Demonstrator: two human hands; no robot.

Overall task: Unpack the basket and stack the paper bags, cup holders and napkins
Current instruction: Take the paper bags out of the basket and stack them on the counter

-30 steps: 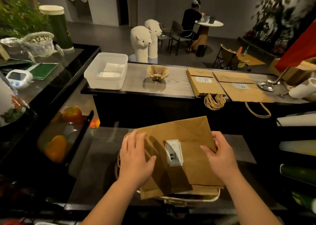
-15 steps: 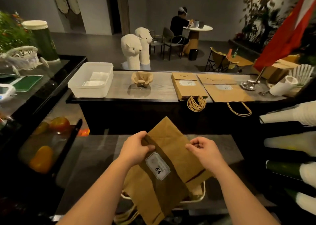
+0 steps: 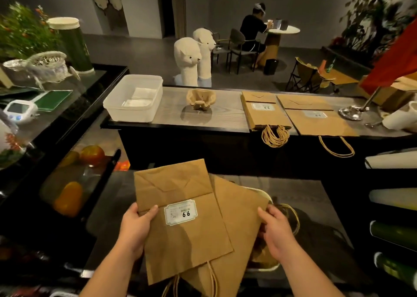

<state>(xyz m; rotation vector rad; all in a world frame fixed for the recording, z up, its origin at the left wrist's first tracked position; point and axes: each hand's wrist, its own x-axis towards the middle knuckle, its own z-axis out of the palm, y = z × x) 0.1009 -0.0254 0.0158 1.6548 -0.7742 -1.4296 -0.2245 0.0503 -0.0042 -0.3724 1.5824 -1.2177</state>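
My left hand (image 3: pixel 135 227) grips the left edge of a flat brown paper bag (image 3: pixel 180 233) with a white "9.9" label, held above the lower counter. My right hand (image 3: pixel 276 231) grips the right edge of a second brown bag (image 3: pixel 239 217) that lies partly under the first. Below them, the white basket (image 3: pixel 266 268) is mostly hidden. On the raised counter sit a stack of small bags (image 3: pixel 265 112), a larger bag (image 3: pixel 316 118), a pulp cup holder (image 3: pixel 200 99) and a white tub (image 3: pixel 135 98) with napkins inside.
A flag stand (image 3: pixel 352 112) and white paper rolls (image 3: pixel 399 118) sit at the counter's right end. Rolled tubes (image 3: pixel 394 199) jut in from the right. A glass case with fruit (image 3: pixel 74 183) is at left. A person sits at a far table (image 3: pixel 284 30).
The single held bundle has come apart into two bags: the left hand has turned the labelled one upright, and the right hand has shifted right to the second bag's edge.
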